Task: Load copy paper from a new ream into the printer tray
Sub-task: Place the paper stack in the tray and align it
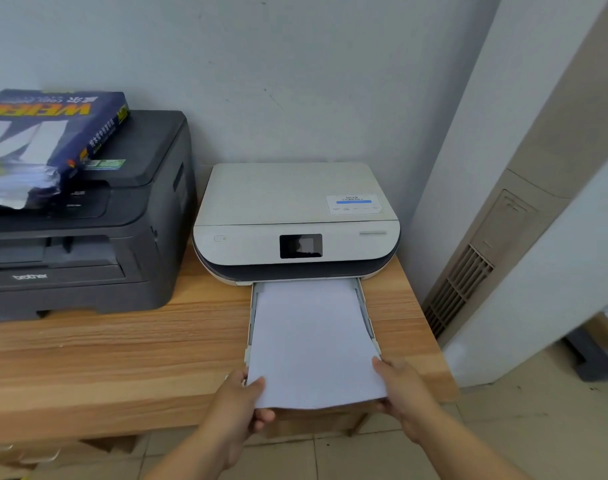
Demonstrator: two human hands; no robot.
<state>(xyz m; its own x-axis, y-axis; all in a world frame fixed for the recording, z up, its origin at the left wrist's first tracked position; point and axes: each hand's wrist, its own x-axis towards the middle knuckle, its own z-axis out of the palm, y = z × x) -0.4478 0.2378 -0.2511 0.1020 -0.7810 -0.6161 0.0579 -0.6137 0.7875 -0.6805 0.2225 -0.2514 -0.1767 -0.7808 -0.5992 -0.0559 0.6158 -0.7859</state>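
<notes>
A white stack of copy paper lies in the pulled-out tray of the white inkjet printer, its near end sticking out past the table edge. My left hand grips the stack's near left corner, thumb on top. At the near right corner my right hand holds the stack the same way. The opened blue ream wrapper, with sheets showing at its torn end, rests on top of the black laser printer at the left.
Both printers stand on a wooden table against a pale wall. A tall floor air conditioner with a vent grille stands to the right. Tiled floor lies below, with boxes at the far right.
</notes>
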